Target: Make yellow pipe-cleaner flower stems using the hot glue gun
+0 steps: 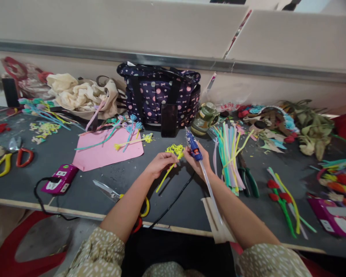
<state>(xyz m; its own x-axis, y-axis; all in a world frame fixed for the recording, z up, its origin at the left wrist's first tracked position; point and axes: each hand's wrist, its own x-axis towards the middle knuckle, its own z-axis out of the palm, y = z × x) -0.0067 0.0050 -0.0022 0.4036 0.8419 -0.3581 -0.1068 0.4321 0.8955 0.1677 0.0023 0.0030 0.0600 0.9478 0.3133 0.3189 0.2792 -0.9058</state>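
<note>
Near the middle of the dark table, my left hand (162, 163) is closed on a yellow stem (165, 178), which slants down to the left. My right hand (200, 159) is wrapped round a blue glue gun (193, 146) with a clear glue stick (209, 186) trailing from its back end. The gun's nozzle points up and away. Some right fingertips are close to the stem's upper end; whether they touch it is too small to tell. Just beyond both hands lies a pile of small yellow pieces (174, 149).
Scissors (106, 189) lie partly under my left forearm. A pink sheet (112, 154) with fuzzy flowers and a purple power strip (62, 179) are left. A phone (168, 120) leans on a patterned bag (161, 92). Coloured stems (229, 157) and green-handled pliers (249, 179) are right.
</note>
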